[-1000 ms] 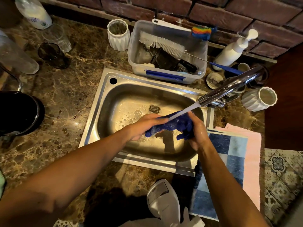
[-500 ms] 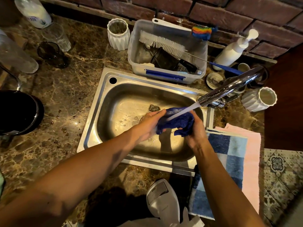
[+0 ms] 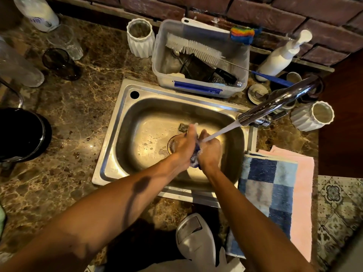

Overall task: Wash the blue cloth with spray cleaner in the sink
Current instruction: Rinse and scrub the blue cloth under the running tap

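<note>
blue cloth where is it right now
In the head view the blue cloth is squeezed between the left hand and right hand, over the sink, under the tap's stream.

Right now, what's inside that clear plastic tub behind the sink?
In the clear plastic tub: a white bottle brush lying across the top, a black mesh cup tipped over, a steel scourer. Whatever sits beneath them is hidden.

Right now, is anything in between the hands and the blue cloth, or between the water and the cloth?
Nothing visible. The left hand and right hand press the blue cloth between them over the sink, and the water stream from the faucet runs unblocked to where the hands meet.
</note>
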